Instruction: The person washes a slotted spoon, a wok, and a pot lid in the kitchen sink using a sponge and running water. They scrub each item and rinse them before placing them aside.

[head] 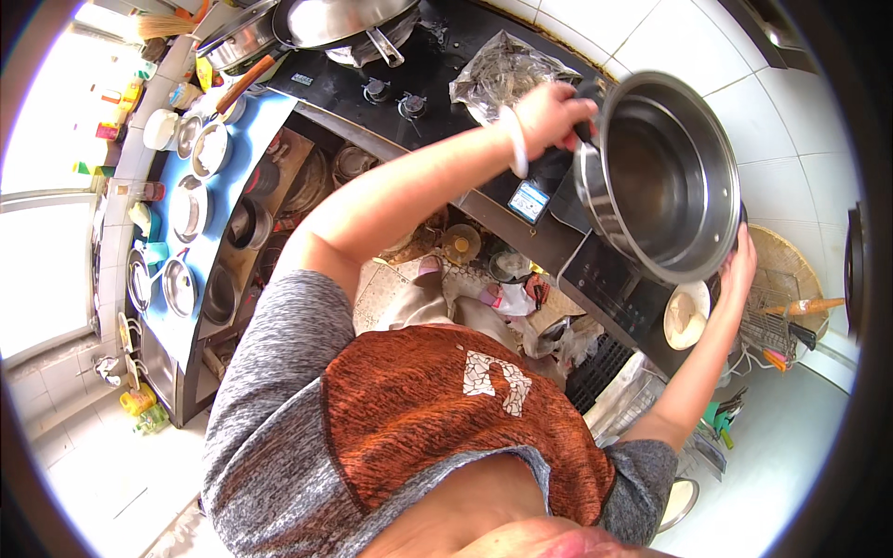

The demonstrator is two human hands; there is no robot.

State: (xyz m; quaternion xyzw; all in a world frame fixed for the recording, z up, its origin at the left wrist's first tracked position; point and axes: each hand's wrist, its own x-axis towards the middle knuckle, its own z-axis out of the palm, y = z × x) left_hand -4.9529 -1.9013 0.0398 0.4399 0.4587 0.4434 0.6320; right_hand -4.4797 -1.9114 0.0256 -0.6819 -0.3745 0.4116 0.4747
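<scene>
A deep metal pot [656,181] with a dark interior is held tilted above the black counter, its mouth facing me. My left hand [554,118], with a white bangle at the wrist, grips the black handle on the pot's left side. My right hand [739,268] holds the opposite side near the rim; the pot partly hides its fingers. The bottom inside looks brownish, and I cannot tell whether any liquid is there. Below the pot is a black induction cooker [607,286]. Beside it sits a pale bowl [687,314] with light-coloured contents.
A black gas stove [432,77] bears crumpled foil [509,70] and a lidded wok [342,28]. Bowls stand on a blue-topped side table [241,150] at the left. On the right are a wire rack [771,314] and a woven basket [774,258]. Bags lie on the floor.
</scene>
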